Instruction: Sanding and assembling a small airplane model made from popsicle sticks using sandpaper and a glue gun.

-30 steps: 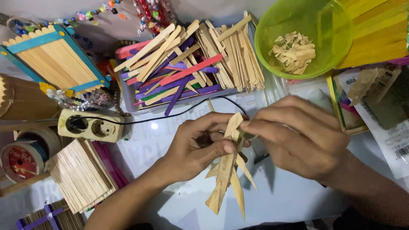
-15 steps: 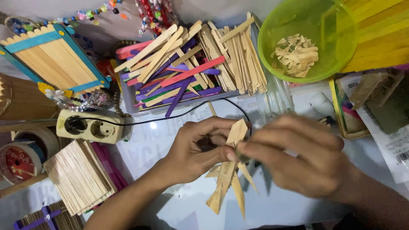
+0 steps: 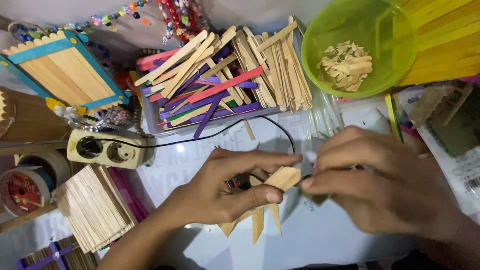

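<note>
The right hand [image 3: 380, 185] has slid lower; both hands grasp the pale wooden craft-stick piece [image 3: 270, 192], left hand [image 3: 225, 187] pinching it.

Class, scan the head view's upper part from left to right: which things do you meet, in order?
Blue-framed stick panel → tray of coloured and plain craft sticks → green bowl of stick offcuts → yellow sticks.

- Home craft table, hobby setup, not a shop floor.
- 12 o'clock: tray of plain and coloured craft sticks [image 3: 220, 82].
- 1 o'clock: green bowl [image 3: 395, 60] of offcuts.
- 9 o'clock: power strip [image 3: 106, 149], tape rolls [image 3: 27, 180].
- 11 o'clock: bead strings [image 3: 175, 15].
</note>
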